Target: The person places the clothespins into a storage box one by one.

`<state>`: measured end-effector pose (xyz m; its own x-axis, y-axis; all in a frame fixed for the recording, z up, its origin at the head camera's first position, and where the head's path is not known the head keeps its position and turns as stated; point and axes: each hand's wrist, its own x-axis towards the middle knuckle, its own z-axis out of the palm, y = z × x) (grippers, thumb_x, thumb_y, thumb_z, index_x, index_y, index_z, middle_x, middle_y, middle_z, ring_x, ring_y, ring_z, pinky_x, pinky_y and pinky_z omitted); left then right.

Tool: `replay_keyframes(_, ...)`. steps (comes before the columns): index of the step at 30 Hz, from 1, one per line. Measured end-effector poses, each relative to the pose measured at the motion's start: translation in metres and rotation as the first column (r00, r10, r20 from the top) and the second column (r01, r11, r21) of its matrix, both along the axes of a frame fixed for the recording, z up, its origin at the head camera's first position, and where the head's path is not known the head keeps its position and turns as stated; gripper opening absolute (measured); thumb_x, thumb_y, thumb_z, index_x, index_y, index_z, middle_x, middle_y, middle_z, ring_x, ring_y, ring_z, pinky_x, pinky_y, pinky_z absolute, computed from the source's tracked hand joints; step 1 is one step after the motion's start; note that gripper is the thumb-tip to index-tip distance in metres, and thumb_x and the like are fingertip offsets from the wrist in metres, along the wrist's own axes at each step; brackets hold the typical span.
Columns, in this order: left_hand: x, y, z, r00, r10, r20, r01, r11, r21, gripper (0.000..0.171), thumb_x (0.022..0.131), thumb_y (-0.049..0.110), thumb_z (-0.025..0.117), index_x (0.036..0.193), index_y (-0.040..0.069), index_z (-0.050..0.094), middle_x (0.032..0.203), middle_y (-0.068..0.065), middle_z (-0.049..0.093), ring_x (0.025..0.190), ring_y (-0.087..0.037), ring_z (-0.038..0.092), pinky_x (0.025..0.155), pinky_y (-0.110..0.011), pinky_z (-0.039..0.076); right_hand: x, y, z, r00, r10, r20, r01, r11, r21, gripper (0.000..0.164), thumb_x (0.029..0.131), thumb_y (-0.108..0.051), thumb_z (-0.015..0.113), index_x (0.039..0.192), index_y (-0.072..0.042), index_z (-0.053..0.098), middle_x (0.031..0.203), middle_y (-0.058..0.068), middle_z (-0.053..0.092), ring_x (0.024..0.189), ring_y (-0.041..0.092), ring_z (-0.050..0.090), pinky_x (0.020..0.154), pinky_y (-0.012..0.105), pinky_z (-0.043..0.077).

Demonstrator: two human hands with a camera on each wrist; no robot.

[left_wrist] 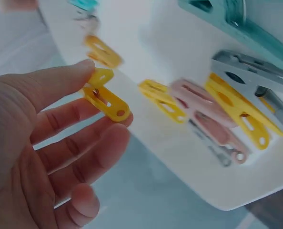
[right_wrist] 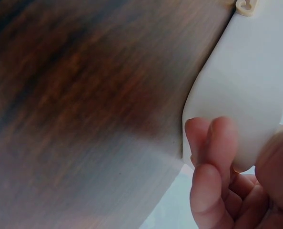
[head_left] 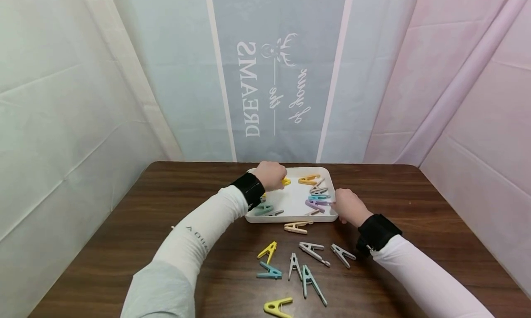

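While eight clothespins (head_left: 271,271) front one tray (head_left: 290,199) — the left hand (head_left: 271,176) pinches another (left_wrist: 114,109).

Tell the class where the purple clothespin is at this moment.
In the head view, the purple clothespin lies inside the white tray by its right side, just below the blue clothespin and next to the right hand.

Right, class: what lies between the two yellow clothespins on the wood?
The head view shows a blue clothespin between the farther yellow one and the nearer one.
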<state>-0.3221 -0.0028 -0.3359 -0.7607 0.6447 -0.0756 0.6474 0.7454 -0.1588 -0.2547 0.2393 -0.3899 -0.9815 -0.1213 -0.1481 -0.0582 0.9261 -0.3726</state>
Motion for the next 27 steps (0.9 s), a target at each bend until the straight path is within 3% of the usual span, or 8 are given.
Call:
replay_keyframes(4, -0.017, 0.01, -0.014, 0.999, 0.036, 0.036, -0.036, 0.999, -0.025, 0.019, 0.088, 0.034, 0.073, 0.086, 0.017, 0.066, 0.075, 0.005, 0.06, 0.07, -0.012, 0.057, 0.062, -0.028, 0.046, 0.0, 0.0, -0.001, 1.0, 0.005, 0.0, -0.005, 1.0, -0.004, 0.019, 0.094, -0.003, 0.058, 0.103, 0.014, 0.057, 0.056, 0.008, 0.055, 0.042, 0.015, 0.055, 0.045, 0.028, 0.045)
replay_keyframes(9, -0.031, 0.025, -0.028, 1.0, 0.02, 0.009, -0.019, 0.995, -0.094, 0.012, 0.089, 0.028, 0.071, 0.085, 0.018, 0.068, 0.075, 0.005, 0.062, 0.07, -0.011, 0.058, 0.064, -0.029, 0.048, -0.001, 0.001, -0.002, 1.0, 0.005, 0.0, -0.005, 1.0, -0.01, 0.02, 0.094, -0.003, 0.058, 0.104, 0.014, 0.057, 0.057, 0.009, 0.055, 0.042, 0.016, 0.055, 0.044, 0.028, 0.046)
replay_keyframes(15, -0.033, 0.036, -0.035, 1.0, 0.018, -0.025, -0.023, 0.976, -0.215, 0.009, 0.088, 0.025, 0.072, 0.093, 0.017, 0.07, 0.08, 0.004, 0.065, 0.075, -0.011, 0.061, 0.07, -0.029, 0.052, -0.001, 0.001, -0.002, 1.0, 0.004, 0.007, -0.003, 1.0, -0.01, 0.018, 0.095, -0.003, 0.056, 0.103, 0.014, 0.057, 0.057, 0.009, 0.055, 0.042, 0.016, 0.056, 0.045, 0.029, 0.045)
replay_keyframes(21, -0.035, 0.034, -0.046, 0.996, 0.035, -0.084, -0.054, 0.971, -0.232, 0.008, 0.092, 0.025, 0.068, 0.094, 0.018, 0.07, 0.082, 0.003, 0.066, 0.075, -0.012, 0.062, 0.069, -0.028, 0.052, -0.001, 0.002, -0.003, 1.0, 0.008, -0.005, -0.008, 1.0, -0.017, 0.018, 0.094, -0.003, 0.056, 0.102, 0.013, 0.057, 0.057, 0.008, 0.055, 0.042, 0.016, 0.055, 0.045, 0.029, 0.045)
replay_keyframes(27, -0.035, 0.031, -0.047, 0.992, 0.08, -0.096, -0.102, 0.965, -0.244, 0.009, 0.095, 0.022, 0.065, 0.1, 0.018, 0.071, 0.086, 0.002, 0.068, 0.077, -0.012, 0.064, 0.069, -0.029, 0.053, -0.001, 0.001, 0.0, 1.0, 0.001, 0.001, -0.001, 1.0, -0.017, 0.019, 0.094, -0.003, 0.057, 0.103, 0.013, 0.058, 0.056, 0.009, 0.055, 0.042, 0.016, 0.055, 0.045, 0.029, 0.045)
